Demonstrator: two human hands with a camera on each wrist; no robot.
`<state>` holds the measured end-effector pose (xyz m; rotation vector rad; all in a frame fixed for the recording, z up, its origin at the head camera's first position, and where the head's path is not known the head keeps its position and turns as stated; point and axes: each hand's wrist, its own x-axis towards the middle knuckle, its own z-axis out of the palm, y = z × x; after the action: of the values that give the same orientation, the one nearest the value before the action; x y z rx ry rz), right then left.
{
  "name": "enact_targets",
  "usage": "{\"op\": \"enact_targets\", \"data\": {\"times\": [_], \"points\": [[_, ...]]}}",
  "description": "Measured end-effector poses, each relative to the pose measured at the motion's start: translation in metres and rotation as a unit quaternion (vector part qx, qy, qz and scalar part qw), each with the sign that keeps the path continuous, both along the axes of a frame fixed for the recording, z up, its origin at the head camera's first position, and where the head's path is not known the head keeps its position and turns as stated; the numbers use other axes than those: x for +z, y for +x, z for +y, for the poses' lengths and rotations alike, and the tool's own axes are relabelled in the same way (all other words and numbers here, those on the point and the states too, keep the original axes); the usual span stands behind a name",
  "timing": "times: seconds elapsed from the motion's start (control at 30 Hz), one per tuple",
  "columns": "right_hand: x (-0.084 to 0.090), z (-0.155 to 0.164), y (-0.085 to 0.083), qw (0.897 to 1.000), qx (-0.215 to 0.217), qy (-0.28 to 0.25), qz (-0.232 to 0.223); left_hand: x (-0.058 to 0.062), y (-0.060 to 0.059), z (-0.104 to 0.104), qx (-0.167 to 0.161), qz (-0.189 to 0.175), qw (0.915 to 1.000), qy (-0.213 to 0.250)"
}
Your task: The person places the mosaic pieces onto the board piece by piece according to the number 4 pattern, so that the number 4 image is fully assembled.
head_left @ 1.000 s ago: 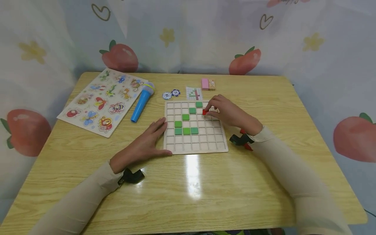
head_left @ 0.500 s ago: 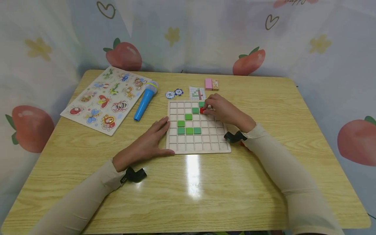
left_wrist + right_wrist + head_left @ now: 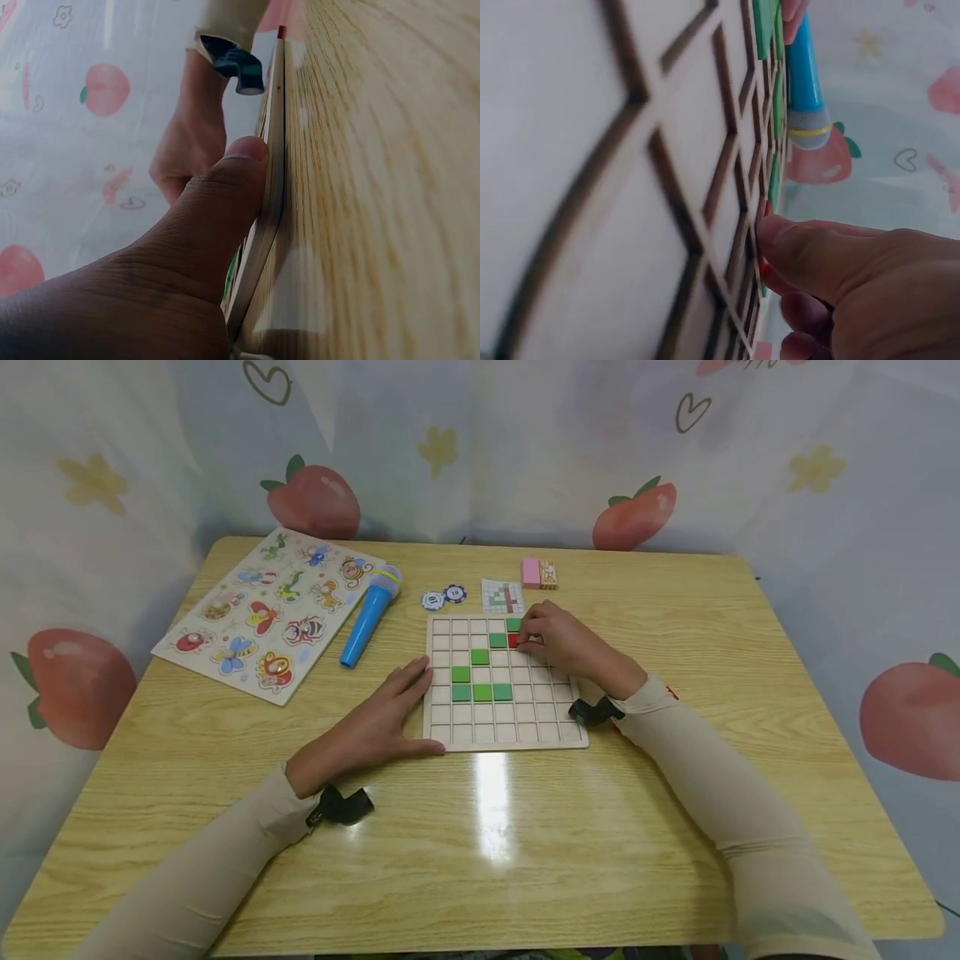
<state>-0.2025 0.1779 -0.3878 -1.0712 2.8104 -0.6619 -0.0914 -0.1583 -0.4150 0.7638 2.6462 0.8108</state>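
Head view: nearest me, the left hand (image 3: 371, 727) is lying flat on the counter (image 3: 480, 852), fingers straight and loosely spread, thumb pressing the near-left edge of the wooden grid board (image 3: 504, 735). Further in, the right hand (image 3: 558, 639) is reaching over the board's far right part, its curled fingers pinching a red tile (image 3: 513, 641) just beside the green tiles (image 3: 482, 692); the hand is hiding the squares beneath it. Beyond the board are lying a pattern card (image 3: 502, 596), two chips (image 3: 442, 597), a pink block (image 3: 531, 572), a blue toy microphone (image 3: 367, 615) and, far left, an animal puzzle (image 3: 266, 610).
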Motion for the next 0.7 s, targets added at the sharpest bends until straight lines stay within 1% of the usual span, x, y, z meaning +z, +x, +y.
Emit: {"op": "enact_targets", "data": {"times": [0.1,0.2,0.3,0.4,0.5,0.6,0.7], "points": [[0.004,0.005,0.005,1.000,-0.004,0.007,0.010,0.001,0.000,0.000,-0.002,0.000,1.0000,-0.002],[0.012,0.019,0.018,0.999,-0.034,-0.002,0.009,0.002,0.000,-0.001,0.001,-0.006,1.0000,-0.007],[0.019,0.043,0.040,0.997,-0.078,-0.026,0.008,0.004,-0.001,0.000,0.001,-0.006,0.9999,-0.013],[0.020,0.072,0.067,0.994,-0.102,-0.041,0.021,0.004,-0.001,0.001,0.001,-0.009,0.9998,-0.015],[0.015,0.100,0.094,0.991,-0.120,-0.043,0.036,0.004,-0.001,0.001,0.001,-0.014,0.9998,-0.015],[0.008,0.122,0.121,0.989,-0.142,-0.042,0.028,0.002,0.000,0.001,0.005,-0.020,0.9997,-0.012],[-0.002,0.135,0.141,0.988,-0.153,-0.032,0.018,0.003,0.000,0.002,0.007,-0.022,0.9996,-0.014]]}}
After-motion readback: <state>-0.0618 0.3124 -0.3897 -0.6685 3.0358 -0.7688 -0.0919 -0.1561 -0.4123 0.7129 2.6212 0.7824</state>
